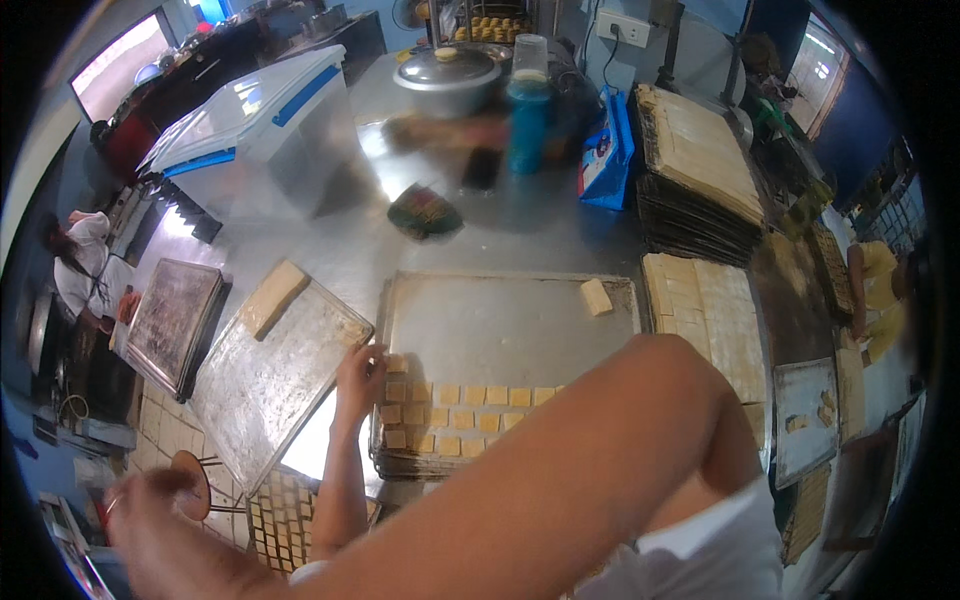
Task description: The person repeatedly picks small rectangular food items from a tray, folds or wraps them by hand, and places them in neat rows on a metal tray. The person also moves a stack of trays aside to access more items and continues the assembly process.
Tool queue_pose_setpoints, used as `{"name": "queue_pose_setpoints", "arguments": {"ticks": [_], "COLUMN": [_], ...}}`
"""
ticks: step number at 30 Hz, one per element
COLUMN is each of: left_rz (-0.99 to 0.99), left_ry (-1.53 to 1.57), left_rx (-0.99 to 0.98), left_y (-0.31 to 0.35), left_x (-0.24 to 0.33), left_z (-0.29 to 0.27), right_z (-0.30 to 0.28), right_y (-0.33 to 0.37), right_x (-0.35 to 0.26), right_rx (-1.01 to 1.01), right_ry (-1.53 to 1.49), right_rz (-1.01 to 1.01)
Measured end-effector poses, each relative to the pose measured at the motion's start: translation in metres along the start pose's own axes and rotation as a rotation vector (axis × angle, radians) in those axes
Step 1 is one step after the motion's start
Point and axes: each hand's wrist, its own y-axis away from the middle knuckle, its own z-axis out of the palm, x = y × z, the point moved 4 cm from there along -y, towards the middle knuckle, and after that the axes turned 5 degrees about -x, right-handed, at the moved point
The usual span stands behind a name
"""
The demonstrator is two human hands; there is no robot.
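My left hand (360, 378) is at the left rim of a metal baking tray (510, 325). Its fingers are curled together beside a small dough square (396, 364); whether they grip anything is hidden. Rows of similar pale squares (485, 396) cover the near part of that tray, and a thicker dough block (596, 297) lies in its far right corner. Across the view stretches my right arm, hiding the tray's near right part. My right hand (165, 515), blurred, is raised at the lower left, away from the table, its fingers unclear.
Left of the tray, a tilted metal sheet (270, 385) bears a long dough strip (275, 298). Stacked trays of dough (695, 160) stand at the right. Behind are a clear bin (265, 150), a lidded pot (447, 85) and a blue bottle (529, 125). People work at both sides.
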Motion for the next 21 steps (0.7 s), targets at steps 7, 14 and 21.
{"name": "queue_pose_setpoints", "arguments": {"ticks": [7,14,21], "left_rz": [0.055,0.133,-0.041], "left_ry": [-0.044,-0.067,0.05], "left_rx": [0.037,-0.015,-0.102], "left_y": [0.016,0.02,0.027], "left_x": [0.024,0.05,0.059], "left_z": [-0.007,-0.016,-0.016], "right_z": [-0.042,-0.064,-0.052], "right_y": [0.007,0.047,0.062], "right_x": [-0.05,-0.064,-0.05], "right_rx": [-0.099,0.154,0.099], "right_ry": [-0.003,0.719,0.498], "right_rz": [0.179,0.138,0.104]}}
